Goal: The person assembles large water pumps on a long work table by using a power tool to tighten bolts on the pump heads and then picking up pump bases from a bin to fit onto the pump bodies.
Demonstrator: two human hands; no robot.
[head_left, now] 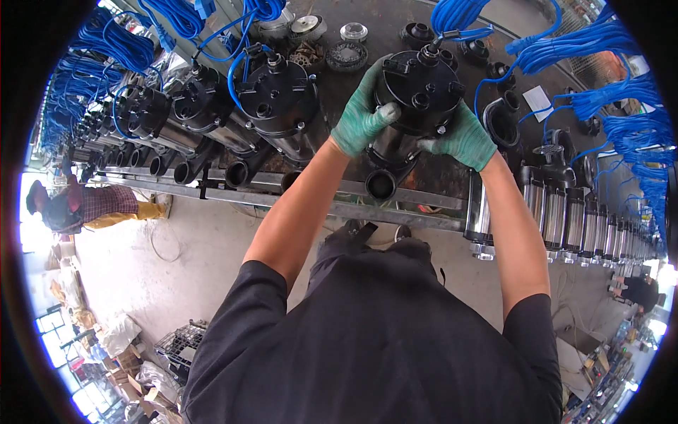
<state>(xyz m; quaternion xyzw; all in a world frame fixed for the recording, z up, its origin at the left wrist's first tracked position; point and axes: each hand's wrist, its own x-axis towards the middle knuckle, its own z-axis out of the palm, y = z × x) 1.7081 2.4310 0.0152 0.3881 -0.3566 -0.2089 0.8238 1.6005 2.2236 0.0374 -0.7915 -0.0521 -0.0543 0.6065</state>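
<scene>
Head — fingers clasp pump — bowl holds tan pieces.

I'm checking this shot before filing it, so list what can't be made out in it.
All in the head view:
- Held pump: its far side is hidden by its own black top.
- Right hand: some fingertips are hidden behind the pump.
- Pump row on the left: its far end is too small and crowded to count.
- Blue cable coil: cut off by the upper edge.
- Person at far right: too small and blurred to tell what they handle.
</scene>
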